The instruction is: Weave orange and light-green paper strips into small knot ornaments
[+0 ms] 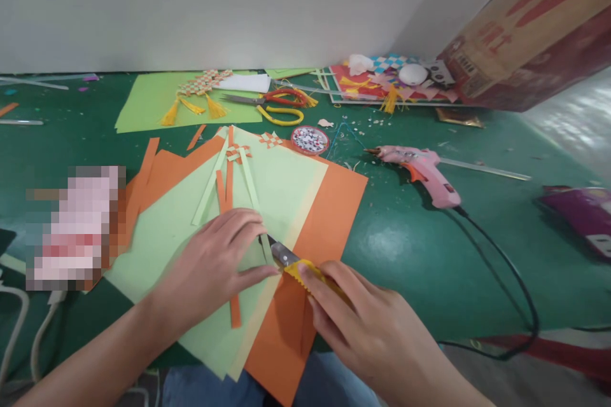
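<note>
My right hand (353, 311) is closed round the yellow handles of a pair of scissors (286, 257), whose blades point up and left. A pale green paper strip (251, 184) runs down to the blades from a small woven orange-and-green piece (237, 152). My left hand (233, 248) is beside the strip, thumb and fingers apart around it; whether the fingertips touch it is unclear. Orange strips (230, 172) and another green strip (210, 181) spread from the same piece. Beneath lie light green sheets (286, 184) and orange sheets (334, 216).
A pink glue gun (424, 168) with a black cord lies right, near a round tub of beads (310, 140). Red-and-yellow scissors (281, 102) and tasselled woven pieces (205, 84) lie behind. A blurred device (76, 229) is at left, a paper bag (534, 44) back right.
</note>
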A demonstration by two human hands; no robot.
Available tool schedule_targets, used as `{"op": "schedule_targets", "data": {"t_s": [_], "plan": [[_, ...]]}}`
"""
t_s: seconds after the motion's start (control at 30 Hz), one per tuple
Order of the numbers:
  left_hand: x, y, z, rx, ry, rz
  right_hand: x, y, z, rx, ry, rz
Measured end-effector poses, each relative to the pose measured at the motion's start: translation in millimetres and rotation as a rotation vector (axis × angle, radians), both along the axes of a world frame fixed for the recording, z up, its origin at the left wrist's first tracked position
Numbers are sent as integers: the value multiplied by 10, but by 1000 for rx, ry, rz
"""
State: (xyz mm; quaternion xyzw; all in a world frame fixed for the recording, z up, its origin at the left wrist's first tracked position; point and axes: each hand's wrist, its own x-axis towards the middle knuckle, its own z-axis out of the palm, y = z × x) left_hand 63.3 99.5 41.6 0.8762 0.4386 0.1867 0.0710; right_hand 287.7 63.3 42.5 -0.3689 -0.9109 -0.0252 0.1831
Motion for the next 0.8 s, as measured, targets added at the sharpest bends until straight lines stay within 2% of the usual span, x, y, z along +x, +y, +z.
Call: {"op": "schedule_targets", "data": {"t_s": [0.4, 0.8], "plan": [[-3, -9, -14, -4, -15, 2, -12, 57, -11, -19, -47, -11], [-25, -10, -37, 4, 26, -14, -19, 138, 48, -41, -75, 2]]}}
